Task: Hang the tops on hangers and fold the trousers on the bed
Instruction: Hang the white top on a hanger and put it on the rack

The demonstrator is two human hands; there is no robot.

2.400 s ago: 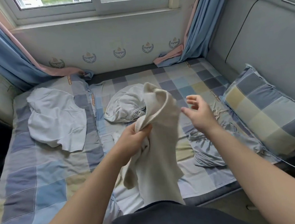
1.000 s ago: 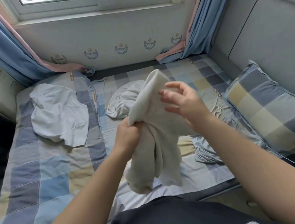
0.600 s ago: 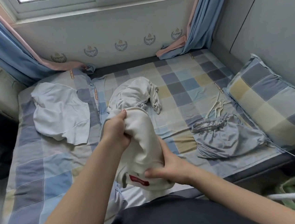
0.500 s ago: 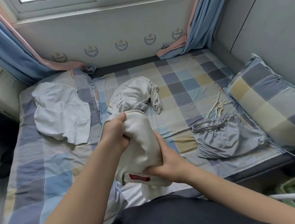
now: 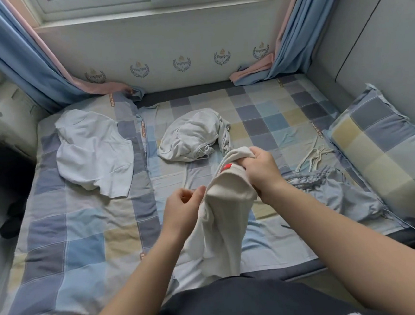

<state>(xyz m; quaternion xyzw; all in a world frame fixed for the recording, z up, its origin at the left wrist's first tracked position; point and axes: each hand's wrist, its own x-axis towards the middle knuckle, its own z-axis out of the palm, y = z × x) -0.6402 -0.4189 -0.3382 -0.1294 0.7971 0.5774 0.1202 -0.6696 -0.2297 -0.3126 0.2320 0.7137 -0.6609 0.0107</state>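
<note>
Cream garment [image 5: 222, 219] hangs above the bed [image 5: 83, 243], its upper edge gripped by the right hand [image 5: 260, 170] and its side pinched by the left hand [image 5: 183, 207], while a white top [image 5: 93, 152], a crumpled piece [image 5: 192, 138] and trousers [image 5: 342, 195] lie unsorted, so the task seems barely begun.

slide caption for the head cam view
A cream garment with a red label, gripped by left hand and right hand over the checked bed

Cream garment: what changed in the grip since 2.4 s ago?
The right hand, free then, now grips the cream garment at its red label end, raised. The left hand left the top bunch and pinches the side edge. Unchanged: white top, crumpled grey top and blue trousers on the bed.
</note>
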